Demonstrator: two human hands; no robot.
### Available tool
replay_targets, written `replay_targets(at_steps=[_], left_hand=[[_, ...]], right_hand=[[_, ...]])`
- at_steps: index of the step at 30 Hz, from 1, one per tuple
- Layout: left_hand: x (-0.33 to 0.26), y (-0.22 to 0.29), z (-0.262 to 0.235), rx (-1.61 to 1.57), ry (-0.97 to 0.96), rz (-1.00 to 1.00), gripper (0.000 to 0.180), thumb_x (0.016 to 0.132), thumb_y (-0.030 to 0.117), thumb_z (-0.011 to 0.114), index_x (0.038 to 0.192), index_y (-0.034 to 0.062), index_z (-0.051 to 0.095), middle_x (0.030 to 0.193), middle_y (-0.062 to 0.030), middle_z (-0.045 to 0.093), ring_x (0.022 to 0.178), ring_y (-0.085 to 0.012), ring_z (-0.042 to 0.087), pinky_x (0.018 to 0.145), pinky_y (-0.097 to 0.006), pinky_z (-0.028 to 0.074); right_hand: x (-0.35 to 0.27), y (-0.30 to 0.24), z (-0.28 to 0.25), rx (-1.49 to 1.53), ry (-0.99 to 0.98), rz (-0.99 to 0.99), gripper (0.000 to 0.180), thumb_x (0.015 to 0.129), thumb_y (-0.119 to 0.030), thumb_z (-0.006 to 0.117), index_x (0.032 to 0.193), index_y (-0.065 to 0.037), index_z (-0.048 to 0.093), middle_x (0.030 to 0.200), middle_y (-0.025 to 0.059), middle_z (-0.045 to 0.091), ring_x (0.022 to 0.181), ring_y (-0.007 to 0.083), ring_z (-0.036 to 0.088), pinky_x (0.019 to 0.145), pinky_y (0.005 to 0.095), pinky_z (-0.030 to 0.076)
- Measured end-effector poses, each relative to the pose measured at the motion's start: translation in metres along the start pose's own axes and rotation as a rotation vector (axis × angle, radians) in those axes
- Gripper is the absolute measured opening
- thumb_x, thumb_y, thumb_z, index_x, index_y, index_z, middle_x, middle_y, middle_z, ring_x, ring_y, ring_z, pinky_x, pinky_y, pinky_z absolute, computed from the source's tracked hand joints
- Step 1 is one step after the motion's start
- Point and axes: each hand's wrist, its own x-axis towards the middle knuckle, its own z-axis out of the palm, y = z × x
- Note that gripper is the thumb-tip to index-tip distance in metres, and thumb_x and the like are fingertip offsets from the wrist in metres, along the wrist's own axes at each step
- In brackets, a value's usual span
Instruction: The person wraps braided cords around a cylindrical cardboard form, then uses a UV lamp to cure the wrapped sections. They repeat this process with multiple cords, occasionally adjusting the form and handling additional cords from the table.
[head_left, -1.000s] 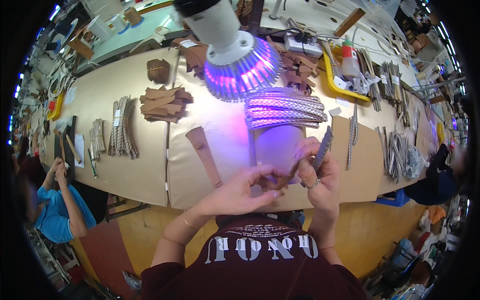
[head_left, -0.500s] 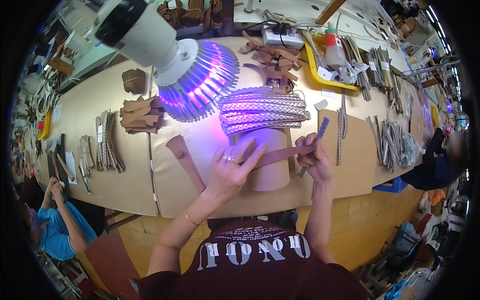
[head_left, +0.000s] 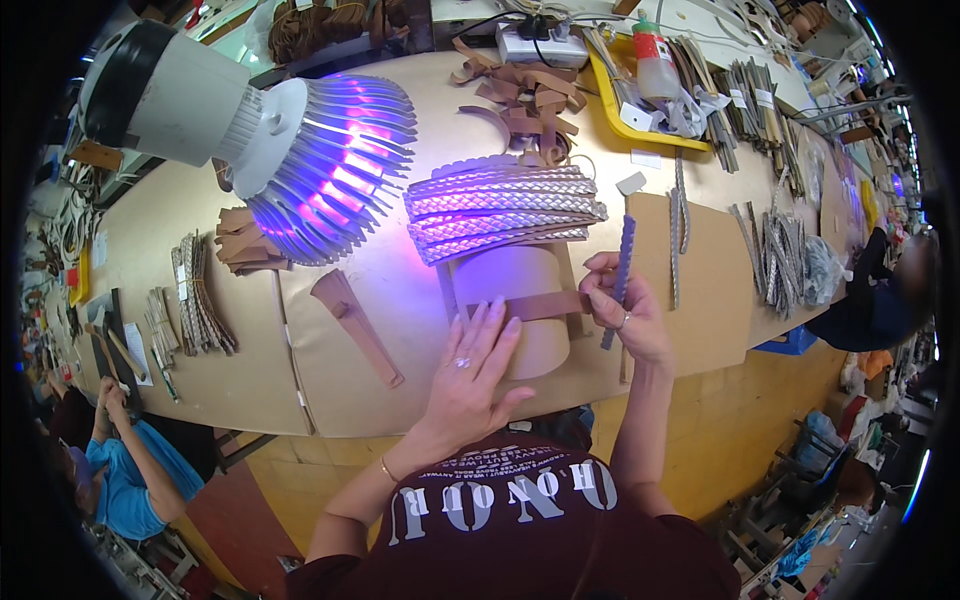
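A workshop under violet lamplight

You look down on a long tan worktable (head_left: 200, 330), its front edge bowed by the lens. Above the table's left half hangs a white lamp (head_left: 250, 125) with a finned head, casting purple light on the surface below. Beyond the table's near edge lies a yellow-tiled floor (head_left: 720, 430); at the table's left end, a seated person in blue (head_left: 125, 480).
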Motion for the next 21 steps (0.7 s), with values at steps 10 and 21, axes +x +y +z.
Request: replay_targets(at_steps=[10,21], left_hand=[[-0.002,-0.028,0.035,0.052,0.160,0.179,0.070,0.074,0.029,0.078,0.133,0.0061,0.050,0.142,-0.0215,0.045,0.124,-0.0415,0.051,0.102,-0.050,0.043],[-0.023,-0.023,0.048,0.034,0.267,0.188,0.069,0.080,0.035,0.075,0.136,0.0062,0.047,0.147,-0.0234,0.038,0.135,-0.0432,0.038,0.110,-0.054,0.032]], right_hand=[[0.027,0.036,0.005,-0.097,0.076,-0.052,0.026,0.088,-0.012,0.073,0.099,-0.007,0.051,0.082,-0.0045,0.049,0.073,0.0037,0.048,0.066,0.0191,0.043],[0.001,0.021,0.004,-0.484,0.442,-0.010,0.025,0.096,-0.021,0.061,0.113,-0.004,0.058,0.086,-0.0003,0.057,0.075,0.0048,0.048,0.060,0.0209,0.040]])
